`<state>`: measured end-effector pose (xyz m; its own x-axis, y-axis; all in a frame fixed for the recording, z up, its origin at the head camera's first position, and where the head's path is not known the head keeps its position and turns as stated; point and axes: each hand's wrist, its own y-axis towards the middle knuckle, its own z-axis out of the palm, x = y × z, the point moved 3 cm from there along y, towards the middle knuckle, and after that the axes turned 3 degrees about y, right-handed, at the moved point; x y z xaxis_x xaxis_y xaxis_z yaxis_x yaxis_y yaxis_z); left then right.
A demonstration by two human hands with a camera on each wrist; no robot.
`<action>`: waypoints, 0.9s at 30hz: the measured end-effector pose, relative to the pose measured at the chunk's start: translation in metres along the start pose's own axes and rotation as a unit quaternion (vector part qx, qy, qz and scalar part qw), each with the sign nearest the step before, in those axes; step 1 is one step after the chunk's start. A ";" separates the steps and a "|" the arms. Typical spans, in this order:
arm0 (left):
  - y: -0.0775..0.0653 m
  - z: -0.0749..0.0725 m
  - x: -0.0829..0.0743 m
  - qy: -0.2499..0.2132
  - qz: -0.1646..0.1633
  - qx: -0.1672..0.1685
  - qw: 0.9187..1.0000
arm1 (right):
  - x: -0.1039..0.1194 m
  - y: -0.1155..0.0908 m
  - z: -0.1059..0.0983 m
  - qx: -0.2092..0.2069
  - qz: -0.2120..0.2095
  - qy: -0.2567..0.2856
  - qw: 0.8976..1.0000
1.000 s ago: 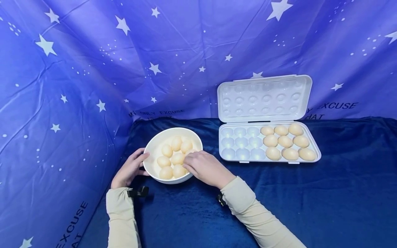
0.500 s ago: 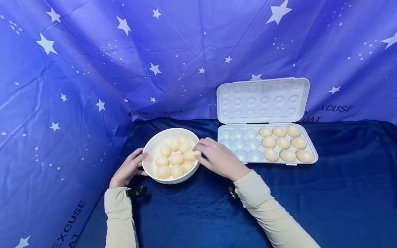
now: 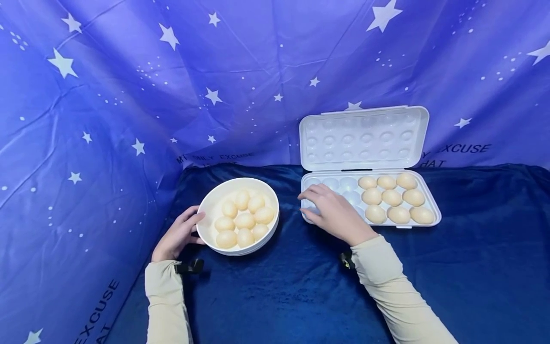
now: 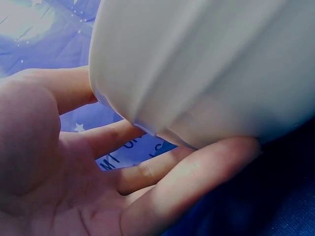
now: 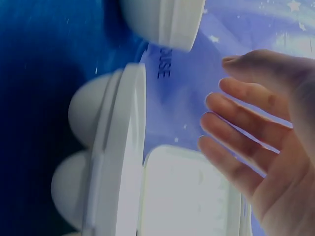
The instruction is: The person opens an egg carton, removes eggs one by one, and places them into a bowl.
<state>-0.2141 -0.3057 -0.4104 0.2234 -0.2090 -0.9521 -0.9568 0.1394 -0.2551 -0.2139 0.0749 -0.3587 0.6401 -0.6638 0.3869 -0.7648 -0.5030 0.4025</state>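
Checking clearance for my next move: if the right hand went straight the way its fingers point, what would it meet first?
Most likely the white bowl: the right hand points roughly leftward, toward it. Height is unclear, so it might pass over.

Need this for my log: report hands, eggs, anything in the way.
Left hand holds bowl; right hand empty above carton. Nine eggs in bowl, nine in carton. Lid open, not in the way.

You have a dark blue cloth point(image 3: 279, 296) as the bearing surface, with a soft sheen and slight creasing. At one o'clock from its middle, your open white egg carton point(image 3: 365, 153) lies flat on it. At ten o'clock is your white bowl point(image 3: 214, 205); base contact unconfirmed.
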 end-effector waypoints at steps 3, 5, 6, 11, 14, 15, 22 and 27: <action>0.001 0.001 0.000 -0.001 0.002 0.003 1.000 | -0.011 -0.004 -0.004 0.001 0.022 -0.012 1.000; 0.001 0.001 0.000 -0.002 0.002 0.003 1.000 | -0.018 -0.006 -0.007 -0.001 0.032 -0.017 0.999; 0.001 0.002 0.000 -0.003 0.002 0.003 1.000 | -0.022 -0.007 -0.009 -0.003 0.035 -0.018 0.999; 0.003 0.002 0.000 -0.005 0.003 0.006 1.000 | -0.038 -0.013 -0.018 -0.006 0.055 -0.028 0.998; 0.003 0.002 0.000 -0.004 0.003 0.006 1.000 | -0.047 -0.016 -0.024 -0.002 0.076 -0.036 0.996; 0.002 0.002 0.000 -0.004 0.003 0.006 1.000 | -0.049 -0.017 -0.026 0.000 0.083 -0.038 0.996; 0.001 0.001 0.000 0.003 0.002 0.003 1.000 | -0.059 -0.023 -0.041 0.010 0.130 -0.038 0.991; 0.000 0.000 0.000 0.005 0.003 0.003 1.000 | -0.067 -0.028 -0.046 0.014 0.150 -0.040 0.988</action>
<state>-0.2142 -0.3057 -0.4102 0.2156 -0.2171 -0.9520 -0.9572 0.1457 -0.2500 -0.2317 0.1591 -0.3577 0.3774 -0.8266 0.4174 -0.9216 -0.2913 0.2564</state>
